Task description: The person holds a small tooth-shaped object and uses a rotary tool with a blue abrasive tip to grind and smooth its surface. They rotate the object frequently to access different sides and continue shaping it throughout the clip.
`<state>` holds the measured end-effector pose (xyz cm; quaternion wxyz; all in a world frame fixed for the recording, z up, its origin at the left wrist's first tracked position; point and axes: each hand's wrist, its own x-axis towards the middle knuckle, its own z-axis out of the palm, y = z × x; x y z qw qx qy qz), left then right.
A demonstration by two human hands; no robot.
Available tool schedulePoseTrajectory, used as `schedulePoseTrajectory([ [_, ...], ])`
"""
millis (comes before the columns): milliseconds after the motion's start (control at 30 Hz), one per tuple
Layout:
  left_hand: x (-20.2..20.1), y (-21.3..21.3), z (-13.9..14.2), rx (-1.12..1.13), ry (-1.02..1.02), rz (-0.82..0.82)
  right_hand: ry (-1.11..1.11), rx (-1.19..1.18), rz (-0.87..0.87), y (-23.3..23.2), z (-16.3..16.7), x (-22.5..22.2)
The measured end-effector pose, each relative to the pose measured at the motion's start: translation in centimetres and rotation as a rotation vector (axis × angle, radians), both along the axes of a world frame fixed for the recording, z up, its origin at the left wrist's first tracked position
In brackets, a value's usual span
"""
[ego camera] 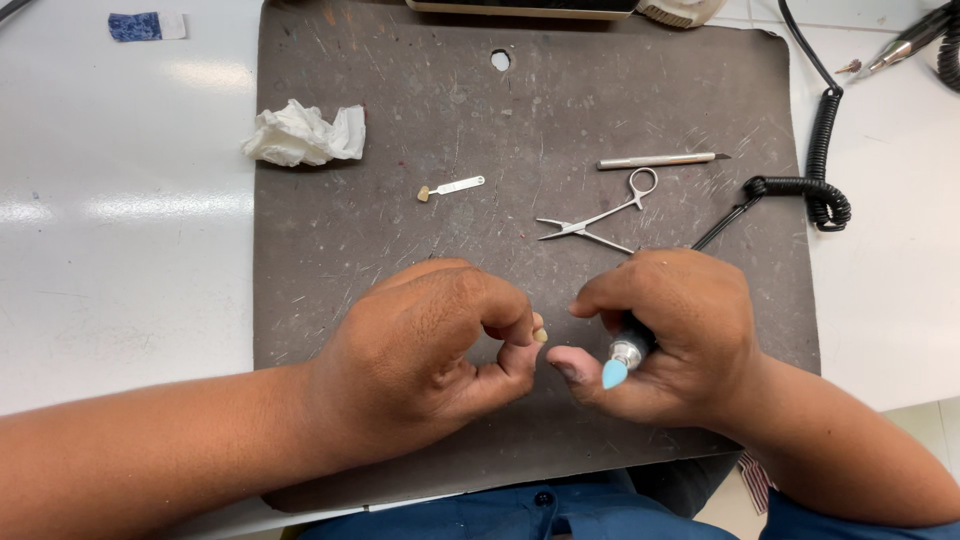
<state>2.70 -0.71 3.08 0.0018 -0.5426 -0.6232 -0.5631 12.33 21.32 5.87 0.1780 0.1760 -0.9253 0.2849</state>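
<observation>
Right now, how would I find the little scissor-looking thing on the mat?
Start at the big dark scratched mat on the white table. Look just above the right hand, below the straight silver knife-like tool. There lie the small silver forceps: the only tool with a round finger loop and two thin legs spread apart.

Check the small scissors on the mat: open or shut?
Open. The scissors lie flat on the dark mat, their two blade tips visibly spread apart, untouched by either hand.

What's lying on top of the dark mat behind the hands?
On the dark mat: crumpled tissue, small tab, scissors-like forceps, metal blade tool. Anything beneath the hands is covered.
</observation>
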Motion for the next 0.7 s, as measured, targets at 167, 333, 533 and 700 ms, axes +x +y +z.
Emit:
schedulePoseTrajectory([
  [167, -0.3, -0.1, 0.0, -0.001, 0.032, -0.024, -0.103, -0.076, 0.041, -0.3, -0.4, 0.0],
  [333, -0.3, -0.1, 0.1, 0.012, 0.044, -0.007, -0.124, -0.174, 0.092, -0.1, -0.5, -0.1],
  [533, -0.3, 0.1, 0.2, 0.010, 0.041, -0.003, -0.152, -0.245, 0.107, 0.2, -0.5, -0.1],
  [700, -0.3, -0.1, 0.4, 0.021, 0.001, -0.048, -0.177, -0.257, 0.108, 0.8, -0.2, 0.1],
])
